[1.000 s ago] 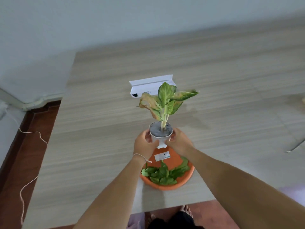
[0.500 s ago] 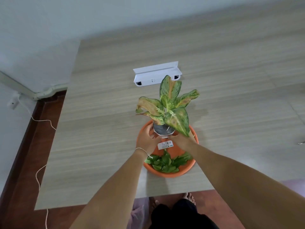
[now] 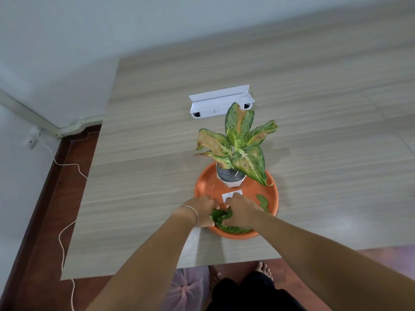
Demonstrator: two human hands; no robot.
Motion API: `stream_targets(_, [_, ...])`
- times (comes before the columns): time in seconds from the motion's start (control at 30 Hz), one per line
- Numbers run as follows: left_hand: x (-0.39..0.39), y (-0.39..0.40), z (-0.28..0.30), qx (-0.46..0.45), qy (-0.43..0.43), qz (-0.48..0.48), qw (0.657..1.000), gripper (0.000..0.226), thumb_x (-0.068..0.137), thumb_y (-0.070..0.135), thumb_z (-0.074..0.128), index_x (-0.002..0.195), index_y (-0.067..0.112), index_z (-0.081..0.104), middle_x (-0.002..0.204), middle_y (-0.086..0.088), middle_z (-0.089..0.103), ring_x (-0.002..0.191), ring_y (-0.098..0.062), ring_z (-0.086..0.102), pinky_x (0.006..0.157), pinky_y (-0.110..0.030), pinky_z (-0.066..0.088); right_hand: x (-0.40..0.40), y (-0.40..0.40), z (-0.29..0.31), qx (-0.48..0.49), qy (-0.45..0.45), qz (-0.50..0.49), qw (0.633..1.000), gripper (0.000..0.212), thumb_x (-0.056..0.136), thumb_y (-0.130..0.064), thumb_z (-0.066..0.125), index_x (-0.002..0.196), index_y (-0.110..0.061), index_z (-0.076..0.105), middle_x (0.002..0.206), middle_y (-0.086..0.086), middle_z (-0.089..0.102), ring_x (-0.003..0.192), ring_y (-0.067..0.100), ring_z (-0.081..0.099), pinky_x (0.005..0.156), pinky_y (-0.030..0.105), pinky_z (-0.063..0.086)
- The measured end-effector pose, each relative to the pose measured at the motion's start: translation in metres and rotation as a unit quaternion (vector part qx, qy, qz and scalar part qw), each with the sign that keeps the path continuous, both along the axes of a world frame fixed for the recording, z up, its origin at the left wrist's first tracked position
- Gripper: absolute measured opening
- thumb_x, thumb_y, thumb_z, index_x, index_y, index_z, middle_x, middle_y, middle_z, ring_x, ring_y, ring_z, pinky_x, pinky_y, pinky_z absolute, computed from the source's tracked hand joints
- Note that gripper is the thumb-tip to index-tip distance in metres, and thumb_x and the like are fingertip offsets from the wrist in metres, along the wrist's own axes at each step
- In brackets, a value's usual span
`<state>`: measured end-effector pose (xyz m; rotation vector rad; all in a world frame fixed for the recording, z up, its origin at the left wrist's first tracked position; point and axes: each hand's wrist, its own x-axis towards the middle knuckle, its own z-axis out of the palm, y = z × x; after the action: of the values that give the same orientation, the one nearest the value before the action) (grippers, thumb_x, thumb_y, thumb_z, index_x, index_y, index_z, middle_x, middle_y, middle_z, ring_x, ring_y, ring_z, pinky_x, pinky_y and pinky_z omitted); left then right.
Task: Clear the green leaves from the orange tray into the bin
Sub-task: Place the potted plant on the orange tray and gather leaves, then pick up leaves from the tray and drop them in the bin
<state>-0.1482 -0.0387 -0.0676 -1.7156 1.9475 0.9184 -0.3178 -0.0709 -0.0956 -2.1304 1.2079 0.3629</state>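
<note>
A round orange tray [image 3: 203, 184] sits near the table's front edge. A pile of green leaves [image 3: 221, 217] lies in its near half, and one leaf [image 3: 262, 202] lies apart at the right. My left hand [image 3: 201, 211] and my right hand [image 3: 241, 212] are both curled down into the pile, fingers closed around leaves. A potted plant in a white pot [image 3: 230, 176] stands in the tray's far half. A pink plastic bag [image 3: 187, 288] rests on the floor under the table edge; no other bin shows.
A white plastic bracket [image 3: 221, 102] lies on the table behind the plant. The wooden table [image 3: 146, 153] ends at my left, with a white cable [image 3: 65, 232] trailing on the brown floor. My bare feet [image 3: 265, 269] show below the table edge.
Both hands set the potted plant down in the tray, let go of the pot and moved back onto the leaf pile, closing on the leaves.
</note>
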Motion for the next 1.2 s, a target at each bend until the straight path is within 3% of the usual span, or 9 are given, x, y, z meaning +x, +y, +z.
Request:
stream_targets(0.17, [-0.012, 0.001, -0.009, -0.027, -0.022, -0.023, 0.999, 0.042, 0.076, 0.026, 0.071, 0.114, 0.011, 0.060, 0.118, -0.013, 0.056, 0.104, -0.034, 0.061, 0.083, -0.035, 0.048, 0.022, 0.014, -0.012, -0.026, 0.008, 0.008, 1.000, 0.041, 0.083, -0.040, 0.063, 0.116, -0.018, 0.056, 0.118, 0.012, 0.051, 0.110, 0.034, 0.056, 0.088, 0.039, 0.048])
stream_targets(0.37, [-0.014, 0.004, -0.018, -0.067, -0.028, -0.001, 0.997, 0.029, 0.082, 0.011, 0.061, 0.111, 0.008, 0.064, 0.118, -0.016, 0.057, 0.105, -0.037, 0.060, 0.086, -0.042, 0.050, 0.015, 0.008, -0.017, -0.033, 0.039, -0.004, 0.999, 0.030, 0.088, -0.017, 0.056, 0.117, -0.015, 0.061, 0.120, 0.011, 0.055, 0.109, 0.035, 0.059, 0.086, 0.039, 0.049])
stream_targets(0.6, [-0.014, 0.004, -0.019, -0.079, -0.006, -0.004, 0.997, 0.036, 0.090, 0.012, 0.050, 0.121, 0.023, 0.064, 0.117, -0.011, 0.063, 0.105, -0.035, 0.061, 0.089, -0.042, 0.052, 0.001, 0.002, -0.013, -0.007, -0.015, -0.065, 0.998, 0.035, 0.076, -0.006, 0.052, 0.096, -0.025, 0.074, 0.105, 0.002, 0.071, 0.098, 0.029, 0.065, 0.081, 0.036, 0.055])
stream_targets(0.7, [-0.011, 0.003, -0.022, -0.071, 0.020, 0.044, 0.996, 0.041, 0.086, 0.011, 0.046, 0.117, 0.026, 0.069, 0.107, -0.004, 0.070, 0.098, -0.029, 0.065, 0.086, -0.038, 0.053, -0.005, -0.001, -0.011, -0.003, -0.039, -0.095, 0.995, 0.042, 0.072, -0.006, 0.052, 0.093, -0.032, 0.077, 0.098, -0.002, 0.074, 0.091, 0.024, 0.066, 0.082, 0.034, 0.057])
stream_targets(0.8, [-0.008, 0.004, -0.020, -0.076, 0.051, 0.134, 0.987, 0.045, 0.079, -0.001, 0.048, 0.110, 0.022, 0.072, 0.104, 0.000, 0.074, 0.098, -0.022, 0.067, 0.086, -0.032, 0.054, -0.012, -0.003, -0.005, -0.009, -0.053, -0.119, 0.991, 0.034, 0.072, -0.005, 0.055, 0.086, -0.024, 0.079, 0.091, -0.002, 0.074, 0.087, 0.022, 0.067, 0.077, 0.030, 0.056])
stream_targets(0.9, [-0.006, 0.005, -0.018, -0.092, 0.078, 0.187, 0.975, 0.038, 0.081, 0.002, 0.054, 0.103, 0.024, 0.076, 0.105, 0.007, 0.075, 0.098, -0.015, 0.066, 0.086, -0.021, 0.048, -0.017, -0.005, 0.000, -0.015, -0.061, -0.139, 0.988, 0.028, 0.074, -0.006, 0.059, 0.085, -0.021, 0.079, 0.091, -0.002, 0.075, 0.088, 0.020, 0.066, 0.079, 0.031, 0.056])
stream_targets(1.0, [-0.004, 0.006, -0.018, -0.107, 0.104, 0.237, 0.960, 0.033, 0.080, 0.009, 0.060, 0.098, 0.029, 0.078, 0.098, 0.010, 0.076, 0.092, -0.012, 0.067, 0.085, -0.021, 0.051, -0.022, -0.008, 0.005, -0.010, -0.079, -0.168, 0.983, 0.025, 0.074, -0.006, 0.062, 0.082, -0.022, 0.080, 0.088, -0.005, 0.075, 0.087, 0.017, 0.067, 0.078, 0.028, 0.055])
stream_targets(1.1, [-0.003, 0.007, -0.015, -0.122, 0.119, 0.292, 0.941, 0.024, 0.079, 0.010, 0.066, 0.091, 0.025, 0.080, 0.085, 0.007, 0.075, 0.076, -0.010, 0.064, 0.072, -0.019, 0.050, -0.027, -0.012, 0.010, -0.008, -0.100, -0.178, 0.979, 0.022, 0.077, -0.006, 0.065, 0.081, -0.021, 0.080, 0.085, -0.004, 0.076, 0.084, 0.014, 0.065, 0.077, 0.028, 0.054])
stream_targets(1.2, [-0.003, 0.008, -0.011, -0.137, 0.122, 0.342, 0.921, 0.012, 0.076, 0.013, 0.072, 0.083, 0.019, 0.080, 0.080, -0.001, 0.075, 0.077, -0.015, 0.068, 0.073, -0.024, 0.054, -0.031, -0.015, 0.019, -0.004, -0.125, -0.200, 0.972, 0.022, 0.079, -0.004, 0.064, 0.083, -0.018, 0.080, 0.079, -0.007, 0.073, 0.073, 0.007, 0.061, 0.069, 0.022, 0.048])
